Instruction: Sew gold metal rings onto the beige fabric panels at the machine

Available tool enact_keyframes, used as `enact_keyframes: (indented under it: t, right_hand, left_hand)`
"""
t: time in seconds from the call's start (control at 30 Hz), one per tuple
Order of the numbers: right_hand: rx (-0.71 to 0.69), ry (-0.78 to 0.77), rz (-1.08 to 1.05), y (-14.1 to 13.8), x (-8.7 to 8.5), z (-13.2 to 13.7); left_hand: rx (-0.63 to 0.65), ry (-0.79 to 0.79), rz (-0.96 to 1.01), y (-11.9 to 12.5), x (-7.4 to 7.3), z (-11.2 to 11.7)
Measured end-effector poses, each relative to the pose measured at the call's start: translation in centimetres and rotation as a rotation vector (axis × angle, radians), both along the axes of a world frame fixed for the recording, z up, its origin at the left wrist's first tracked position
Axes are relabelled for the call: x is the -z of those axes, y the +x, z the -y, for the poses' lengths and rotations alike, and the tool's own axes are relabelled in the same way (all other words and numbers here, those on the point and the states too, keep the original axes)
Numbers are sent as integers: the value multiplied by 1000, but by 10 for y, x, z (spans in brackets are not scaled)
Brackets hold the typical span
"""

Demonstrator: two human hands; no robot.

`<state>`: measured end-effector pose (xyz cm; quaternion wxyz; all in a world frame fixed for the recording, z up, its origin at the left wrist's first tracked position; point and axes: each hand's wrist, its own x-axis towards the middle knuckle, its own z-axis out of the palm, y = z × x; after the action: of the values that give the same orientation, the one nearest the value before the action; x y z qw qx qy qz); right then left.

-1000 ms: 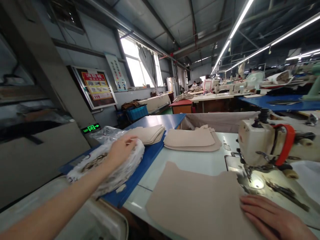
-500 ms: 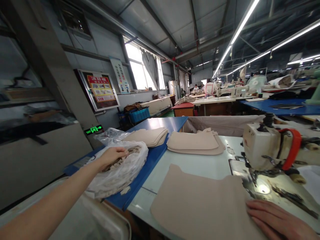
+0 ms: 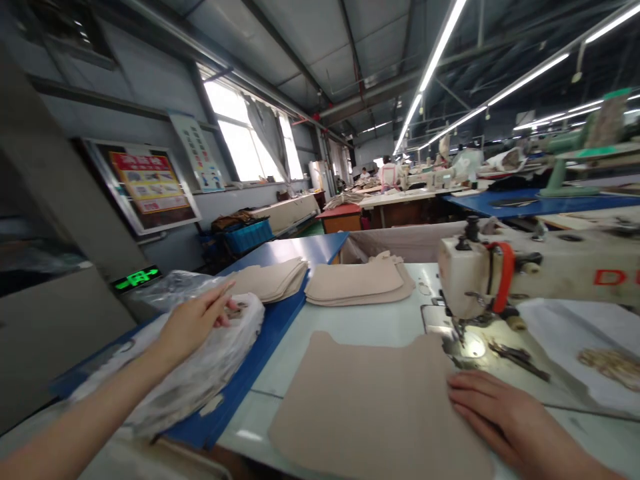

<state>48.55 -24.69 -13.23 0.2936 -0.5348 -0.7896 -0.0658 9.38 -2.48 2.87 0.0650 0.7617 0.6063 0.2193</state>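
My left hand [image 3: 193, 325] reaches into the mouth of a clear plastic bag [image 3: 200, 370] of small brownish parts on a blue side table [image 3: 273, 320]. Its fingers are curled in a pinch there, and what they hold is hidden. My right hand [image 3: 493, 410] lies flat, fingers stretched out, on the right edge of a large beige cut piece [image 3: 370, 400]. That piece is spread on the pale sewing table [image 3: 360, 323], just in front of the needle of a white sewing machine [image 3: 467, 273].
Two stacks of beige cut pieces lie behind, one on the sewing table [image 3: 357, 283] and one on the blue table [image 3: 270, 279]. A white sheet with small brownish parts [image 3: 607, 363] lies at the right. Scissors [image 3: 517, 353] rest by the machine. Other workstations and people are far back.
The view has swung left and down. My left hand went from resting on top of the bag into its mouth and now sits there with fingers pinched. My right hand stays flat on the beige piece.
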Motion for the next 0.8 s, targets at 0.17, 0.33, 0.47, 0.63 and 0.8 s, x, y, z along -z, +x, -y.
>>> enact_keyframes:
  t: [0.17,0.33,0.47,0.63,0.8]
  right_hand:
    - [26,-102,-5,-10,-12,1]
    - [65,-182,-104,-5,-25,13]
    - [216,-153,-464,-1,-32,31]
    - [294,-93,-755,11,-28,34]
    - [278,-155,-746,14,-21,27]
  left_hand:
    - [443,-108,-53,105,73,41]
    - [973,-257,-57,202,121,91]
    - [1175,-212,-69,243,124,101]
    - [1289,-321,-67,268,117,105]
    - [1220,-407,19,279,122,96]
